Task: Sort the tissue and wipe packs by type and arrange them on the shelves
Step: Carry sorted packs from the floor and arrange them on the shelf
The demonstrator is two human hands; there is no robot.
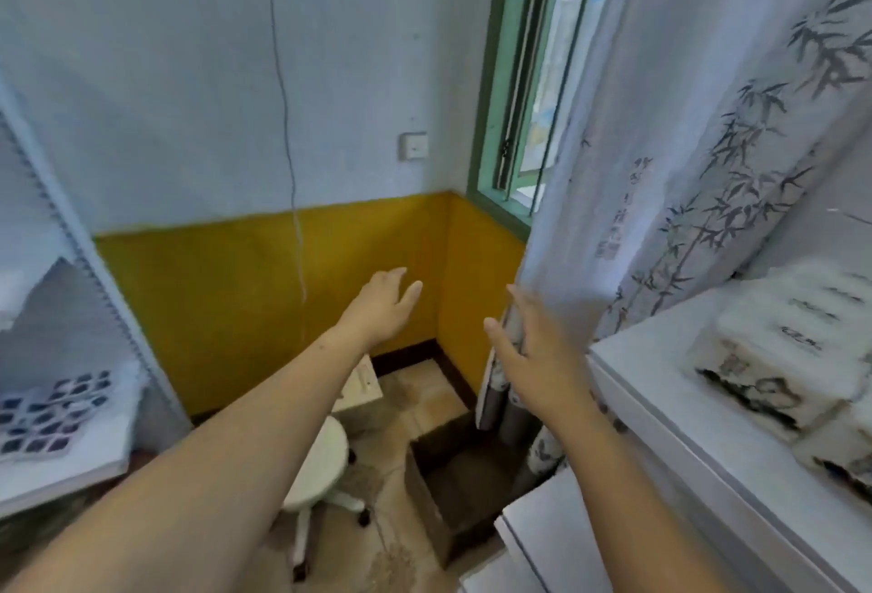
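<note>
Both my arms reach forward toward the room's corner. My left hand (384, 304) hovers in front of the yellow wall with relaxed fingers and holds nothing. My right hand (528, 347) is spread, empty, just in front of the curtain's edge. White tissue packs with black ink print (774, 356) are stacked on a white surface (660, 384) at the right. On the white shelf (71, 465) at the left lies a pack with a blue diamond pattern (52, 413). The picture is blurred.
A white round stool (321, 465) stands on the tiled floor below my arms. An open brown box (462, 484) sits by the curtain (684, 144) with bamboo print. A window with a green frame (500, 120) is at the corner.
</note>
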